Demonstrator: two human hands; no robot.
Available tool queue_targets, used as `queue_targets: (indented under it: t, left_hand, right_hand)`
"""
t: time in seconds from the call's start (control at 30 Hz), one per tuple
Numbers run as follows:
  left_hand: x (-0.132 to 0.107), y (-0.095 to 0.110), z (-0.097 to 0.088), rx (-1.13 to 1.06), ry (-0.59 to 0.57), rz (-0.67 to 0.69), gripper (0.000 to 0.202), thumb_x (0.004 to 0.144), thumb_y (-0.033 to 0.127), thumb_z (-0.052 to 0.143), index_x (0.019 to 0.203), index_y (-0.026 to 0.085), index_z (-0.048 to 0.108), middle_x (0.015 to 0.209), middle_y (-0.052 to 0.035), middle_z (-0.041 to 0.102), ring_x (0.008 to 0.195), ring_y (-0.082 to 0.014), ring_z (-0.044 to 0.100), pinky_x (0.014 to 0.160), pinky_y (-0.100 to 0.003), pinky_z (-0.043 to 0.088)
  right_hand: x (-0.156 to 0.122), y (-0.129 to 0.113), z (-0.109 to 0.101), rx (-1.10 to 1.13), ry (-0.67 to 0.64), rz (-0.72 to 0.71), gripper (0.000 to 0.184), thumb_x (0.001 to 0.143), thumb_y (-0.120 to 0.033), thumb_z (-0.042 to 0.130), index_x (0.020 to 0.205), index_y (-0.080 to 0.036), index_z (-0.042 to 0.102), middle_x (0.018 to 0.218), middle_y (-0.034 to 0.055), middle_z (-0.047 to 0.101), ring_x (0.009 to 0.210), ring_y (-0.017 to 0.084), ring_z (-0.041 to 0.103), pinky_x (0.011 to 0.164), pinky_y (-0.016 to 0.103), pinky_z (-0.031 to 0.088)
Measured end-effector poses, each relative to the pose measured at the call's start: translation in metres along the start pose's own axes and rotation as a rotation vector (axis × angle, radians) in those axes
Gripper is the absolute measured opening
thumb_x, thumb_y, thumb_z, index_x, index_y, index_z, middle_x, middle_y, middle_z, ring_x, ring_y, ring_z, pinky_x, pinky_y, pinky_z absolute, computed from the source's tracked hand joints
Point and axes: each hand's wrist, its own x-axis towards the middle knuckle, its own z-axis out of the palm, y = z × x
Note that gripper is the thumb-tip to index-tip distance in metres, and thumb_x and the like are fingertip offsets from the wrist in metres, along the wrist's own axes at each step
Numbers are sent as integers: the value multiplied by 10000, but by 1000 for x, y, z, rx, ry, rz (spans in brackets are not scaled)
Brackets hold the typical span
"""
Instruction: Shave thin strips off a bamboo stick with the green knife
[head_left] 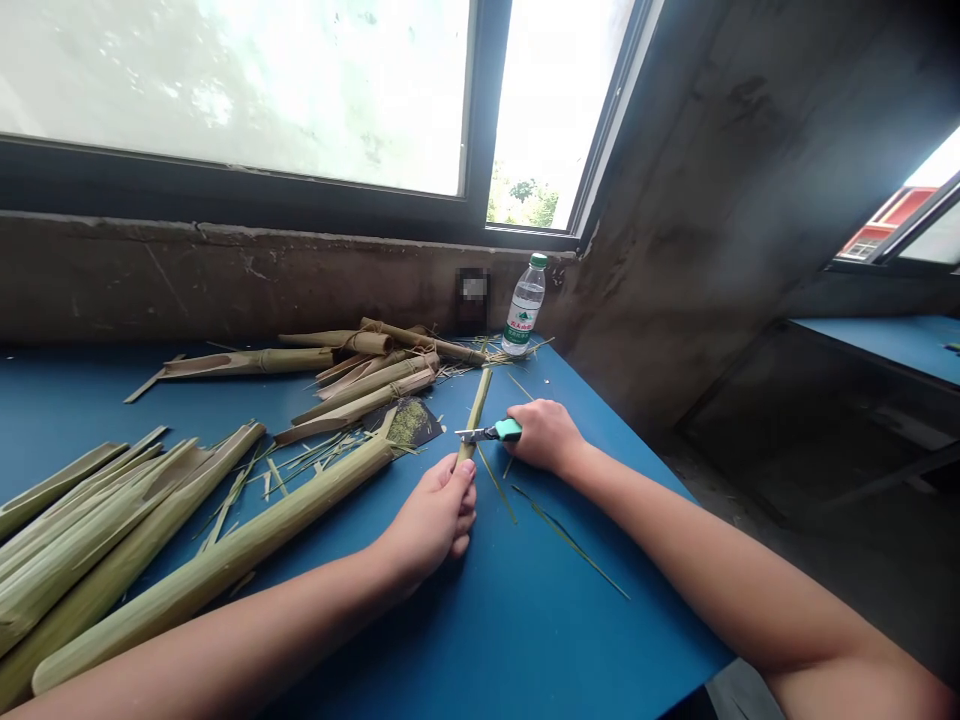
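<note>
Bamboo strip (472,415), pale green and narrow: one item, standing at a slant in front of the water bottle (525,305) and to its left, above the blue table (525,620), its lower end hidden in the fingers. We judge it light, stiff along its length and apt to split along the grain, with a slightly slick skin and possibly sharp edges. We would take hold of it low down, where it is gripped now, clear of the thinner upper end.

Left hand (431,510): fingers clenched around the strip's lower part, grasping it firmly.

Right hand (544,435): fingers curled around a small cutter (487,432) with a green handle, its metal tip at the strip, touching or just beside it; we cannot tell which.

Also listed, all left of the bottle: bamboo tubes (210,560), long and split along their length, lying furthest from it; tied bamboo bundles (375,345), close to it; a dark scrap (412,422) with green flecks, between the bundles and the left hand.

Loose green slivers (566,540) lie on our side of the bottle, near the right hand. Window (225,90), one, behind the bottle.
</note>
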Motion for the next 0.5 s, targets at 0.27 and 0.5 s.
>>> queue_targets:
  t: [0.27,0.5]
  left_hand:
    - [-12,2,2,47,-101,-72,402,936,590,547,834,249,361,612,102,294,434,-54,177,363,-171,160]
    - [-8,-1,1,42,-147,-40,321,980,544,478,887,245,413,581,105,264,432,-64,138,344,-170,147]
  right_hand:
    - [27,57,4,83,40,291,242,875,-390,589,872,-209,750,854,113,719,798,245,669,667,288,408]
    - [29,117,1,215,138,628,266,879,-418,584,841,-209,743,838,125,705,793,264,661,638,300,394]
